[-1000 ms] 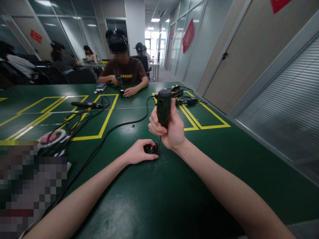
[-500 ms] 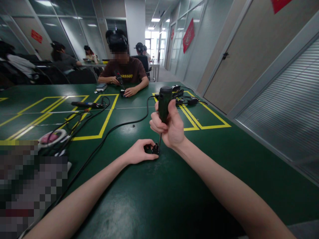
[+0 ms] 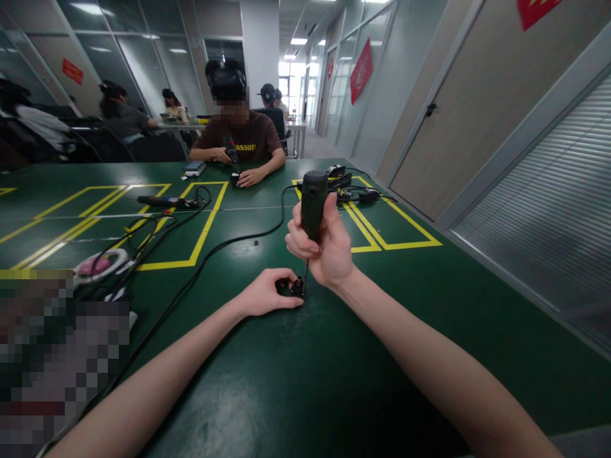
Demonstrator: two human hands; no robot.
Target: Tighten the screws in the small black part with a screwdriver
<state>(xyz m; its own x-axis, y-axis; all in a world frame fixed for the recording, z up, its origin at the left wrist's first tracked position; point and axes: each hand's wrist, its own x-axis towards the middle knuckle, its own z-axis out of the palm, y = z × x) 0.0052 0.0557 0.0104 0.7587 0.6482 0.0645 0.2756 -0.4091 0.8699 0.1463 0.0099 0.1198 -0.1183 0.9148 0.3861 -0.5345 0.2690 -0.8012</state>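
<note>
Resting on the green table (image 3: 334,381) just below frame centre, a small black part (image 3: 292,287) lies pinned under the left hand (image 3: 263,294). Fingers of that hand curl loosely over the part from its 9 o'clock side, thumb and forefinger pinching it; the part is largely covered, so its shape cannot be told for certain. At the part's 3 o'clock edge, the thin shaft of a screwdriver (image 3: 313,203) stands nearly upright, tip down on or just beside the part. The right hand (image 3: 323,245) is closed in a full fist round the lower half of the dark green handle, the handle's top projecting above the fist.

A black cable (image 3: 210,251) runs across the table from 12 o'clock toward 8 o'clock of the hands. Yellow floor-style markings (image 3: 200,235) lie at 10 o'clock. A person in a brown shirt (image 3: 238,140) sits at the far edge, at 11 o'clock, both hands on the table.
</note>
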